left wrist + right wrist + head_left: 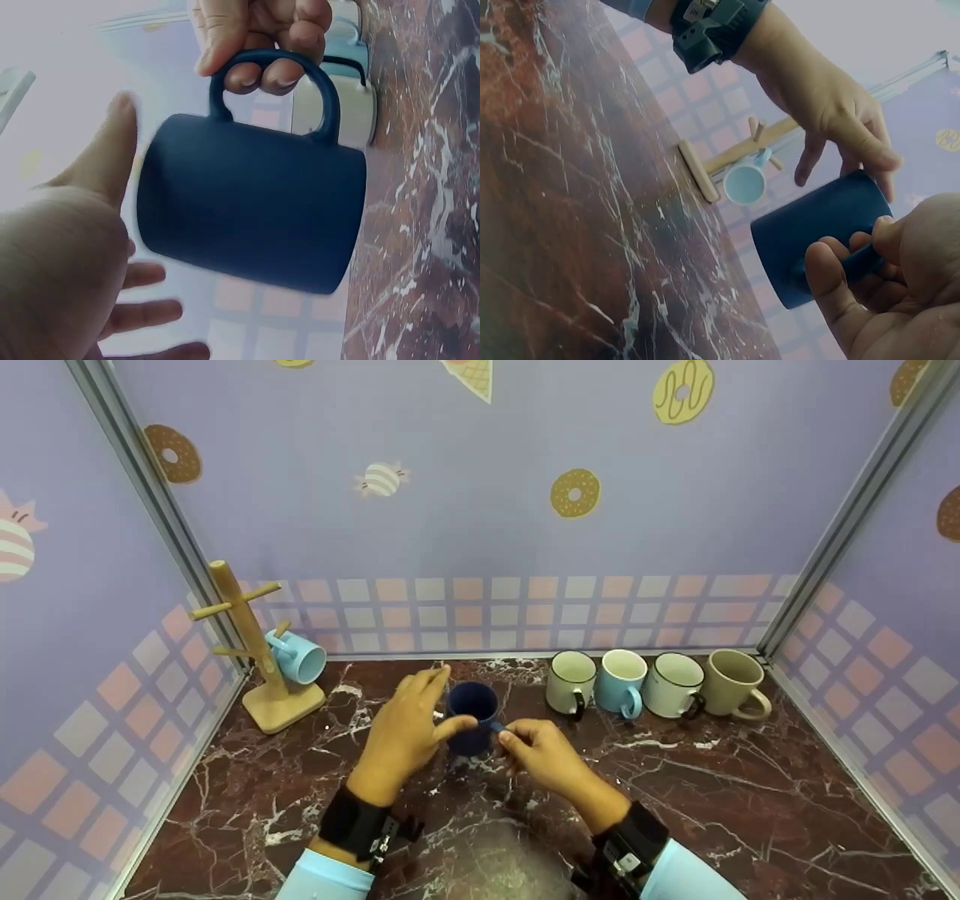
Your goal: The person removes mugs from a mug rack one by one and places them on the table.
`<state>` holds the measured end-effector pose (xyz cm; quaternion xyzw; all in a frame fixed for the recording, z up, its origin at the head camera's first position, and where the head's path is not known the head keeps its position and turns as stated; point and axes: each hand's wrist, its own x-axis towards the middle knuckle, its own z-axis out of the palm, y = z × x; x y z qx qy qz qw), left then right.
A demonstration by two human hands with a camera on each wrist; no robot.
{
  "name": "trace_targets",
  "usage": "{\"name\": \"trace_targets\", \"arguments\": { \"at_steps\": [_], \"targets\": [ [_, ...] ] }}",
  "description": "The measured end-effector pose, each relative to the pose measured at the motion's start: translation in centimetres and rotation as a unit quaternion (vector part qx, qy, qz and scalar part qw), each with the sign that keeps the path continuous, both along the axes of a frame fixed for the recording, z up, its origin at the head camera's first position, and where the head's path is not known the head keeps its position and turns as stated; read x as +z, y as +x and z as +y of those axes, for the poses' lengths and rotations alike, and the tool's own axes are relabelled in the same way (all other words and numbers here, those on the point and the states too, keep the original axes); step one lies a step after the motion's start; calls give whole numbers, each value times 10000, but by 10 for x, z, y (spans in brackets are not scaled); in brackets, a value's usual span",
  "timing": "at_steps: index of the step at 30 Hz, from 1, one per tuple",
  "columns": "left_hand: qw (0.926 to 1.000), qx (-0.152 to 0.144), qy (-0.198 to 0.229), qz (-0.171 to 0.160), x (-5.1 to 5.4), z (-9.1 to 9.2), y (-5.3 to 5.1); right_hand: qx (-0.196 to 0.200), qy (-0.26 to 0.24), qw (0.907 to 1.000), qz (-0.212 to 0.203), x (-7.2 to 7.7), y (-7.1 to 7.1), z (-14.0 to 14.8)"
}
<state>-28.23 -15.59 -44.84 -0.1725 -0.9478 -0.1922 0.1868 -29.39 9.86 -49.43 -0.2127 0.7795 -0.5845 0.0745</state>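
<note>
A dark blue mug point(471, 727) is held up off the marble top, its mouth upward and slightly tilted. My right hand point(546, 754) pinches its handle, thumb on one side and curled fingers through the loop, as the left wrist view shows with the handle point(330, 97). To the mug's left is my left hand point(405, 727), thumb and fingers spread apart around its side near the rim. In the left wrist view a gap shows between the left thumb and the mug's wall; whether any fingertip touches it I cannot tell.
A wooden mug tree point(251, 637) stands at the back left with a light blue mug point(300, 658) hanging on one peg. Along the back right stand a cream mug point(571, 684), a blue mug point(621, 682), a white mug point(673, 686) and a beige mug point(731, 684). Patterned walls enclose the top.
</note>
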Motion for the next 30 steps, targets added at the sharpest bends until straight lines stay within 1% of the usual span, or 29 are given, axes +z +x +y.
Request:
{"name": "trace_targets", "arguments": {
  "at_steps": [2,4,6,9,12,18,23,30],
  "targets": [
    [9999,120,-39,21,-2,-2,-1,-230,-42,9997,-50,-2,-3,0],
    [9995,272,-149,-69,-5,-4,-3,-472,-76,9988,-106,-3,-8,0],
    [9986,391,-239,-260,-9,-5,-4,-691,-96,9974,-153,-5,-13,0],
    [9965,474,-344,-601,-15,-3,-4,-983,-91,9950,-159,-8,-23,1],
    [9949,459,-467,-770,-19,1,-4,-1211,-71,9925,-120,-11,-31,3],
    [9924,358,-736,-921,-26,15,-1,-1612,86,9867,-176,-18,-47,8],
    [9891,355,-913,-1099,-32,22,0,-1757,153,9842,-129,-25,-57,10],
    [9856,339,-1053,-1277,-38,27,1,-1905,154,9814,-200,-33,-62,11]
  ]
}}
